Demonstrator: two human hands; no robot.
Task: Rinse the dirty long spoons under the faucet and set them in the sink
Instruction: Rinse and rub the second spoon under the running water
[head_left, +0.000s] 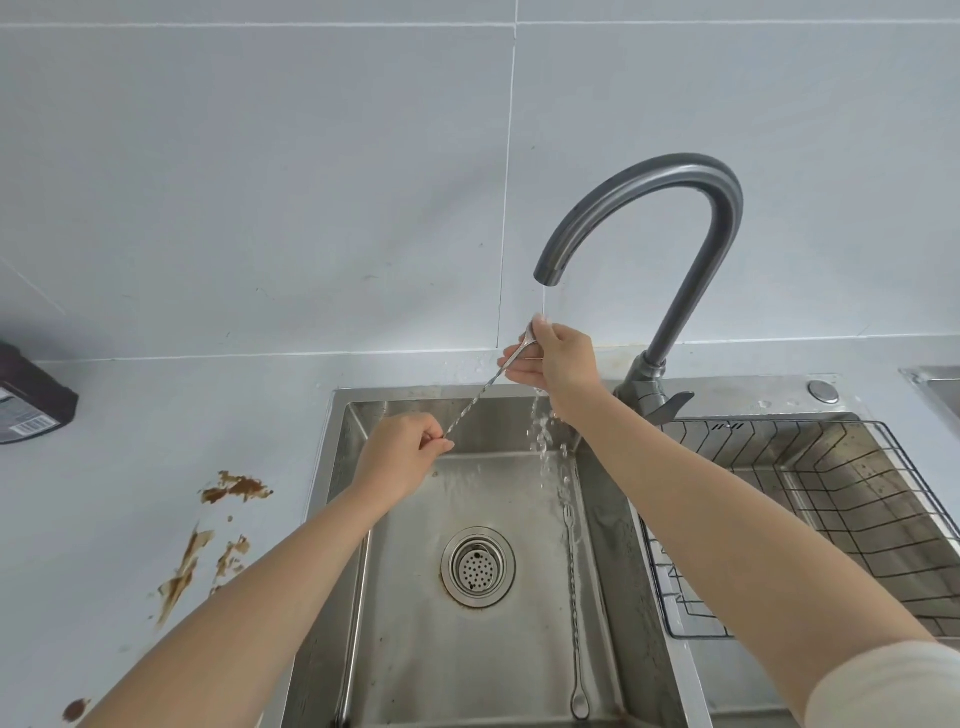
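The person holds one long twisted-handle spoon (483, 392) slanted across the sink (415, 649), its bowl end raised into the thin stream from the gooseneck faucet (649, 187). The left hand (400, 462) pinches the lower handle end between thumb and fingertips, the other fingers curled in. The right hand (556, 364) pinches the bowl end with the thumb pressing on it from above and the remaining fingers laid out flat beneath, seemingly rubbing it clean as water runs off the palm into the basin.

A second long spoon (574, 597) already lies on the sink floor along the right wall, just beside the drain strainer (478, 566) (its forked end points toward the falling water), so that one looks rinsed and set down. The spoon in hand is mid-rinse and has yet to be laid in the basin. No further dirty spoons show on the desk (156, 415), though brown smears (208, 530) mark it left of the sink.
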